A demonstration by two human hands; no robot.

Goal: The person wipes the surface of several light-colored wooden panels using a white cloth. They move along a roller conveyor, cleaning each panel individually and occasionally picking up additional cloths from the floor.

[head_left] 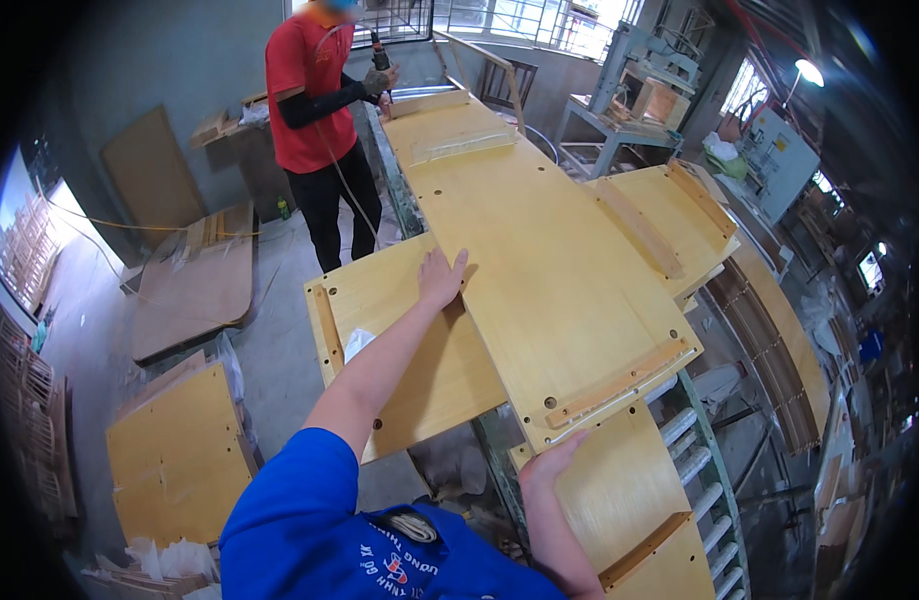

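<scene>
Left hand [442, 278], fingers extended and slightly spread, lying at the left edge of a long yellow panel [569, 270]; right hand [549, 466] at its near edge, the fingers partly hidden, so how tightly they close cannot be told. The panel lies over other panels; it covers parts of the left panel [409, 340] and of the near panel [619, 475], which the lower picture edge cuts off. Rollers [687, 462] emerge at right. Beyond, a co-worker [314, 110] grips a dark tool [381, 55], partly masked by the glove.
</scene>
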